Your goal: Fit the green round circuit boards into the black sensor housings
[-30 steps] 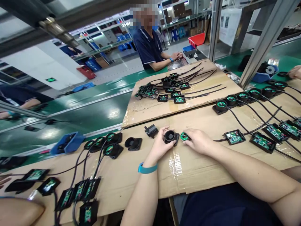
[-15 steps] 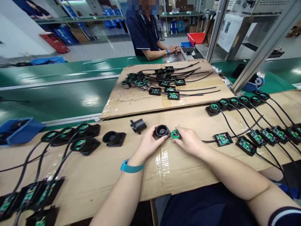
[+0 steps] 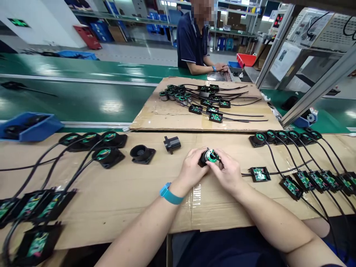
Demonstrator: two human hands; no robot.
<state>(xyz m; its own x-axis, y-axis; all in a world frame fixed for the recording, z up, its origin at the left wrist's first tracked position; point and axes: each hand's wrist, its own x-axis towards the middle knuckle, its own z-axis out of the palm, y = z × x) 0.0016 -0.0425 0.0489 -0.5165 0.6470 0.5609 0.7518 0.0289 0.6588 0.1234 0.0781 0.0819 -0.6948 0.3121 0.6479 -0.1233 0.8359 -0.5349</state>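
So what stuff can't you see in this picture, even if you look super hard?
All in the head view:
- The lower part of the black cup: hidden by the left hand and right hand.
- Whether the green board sits fully in it: too small, and the hands crowd it.
- The rest of the leftmost box: cut off by the left edge.
- The green sign's details: too blurred.

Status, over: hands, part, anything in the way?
Left hand grips black round housing. Right hand holds round green circuit board at housing's mouth. Flanged housing on its side beyond left hand, out of the way.
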